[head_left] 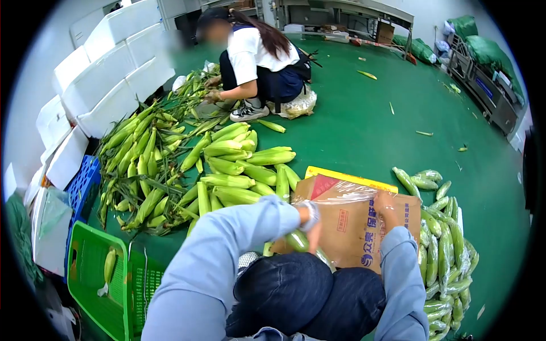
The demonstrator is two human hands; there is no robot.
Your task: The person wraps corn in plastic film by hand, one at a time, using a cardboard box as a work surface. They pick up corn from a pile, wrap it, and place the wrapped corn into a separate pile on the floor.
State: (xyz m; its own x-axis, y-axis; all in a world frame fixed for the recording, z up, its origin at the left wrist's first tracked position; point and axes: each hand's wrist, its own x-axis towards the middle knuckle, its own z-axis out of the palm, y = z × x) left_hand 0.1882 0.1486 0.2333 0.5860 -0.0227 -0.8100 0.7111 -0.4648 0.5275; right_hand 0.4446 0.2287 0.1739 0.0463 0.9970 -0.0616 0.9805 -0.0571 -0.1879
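My left hand, partly gloved in white and slightly blurred, is closed around a green ear of corn just above my knees. Clear film shows along the ear's lower end. My right hand is closed at the edge of a stretched sheet of clear plastic film. That film lies across a flattened cardboard box with blue and red printing. Beneath the cardboard's far side a yellow edge sticks out. The fingertips of my right hand are partly hidden.
Unwrapped corn ears are heaped ahead left, beside leafy corn. Film-wrapped ears pile up at my right. A green crate holds one ear. Another person squats ahead among husks. White foam boxes stand stacked at left.
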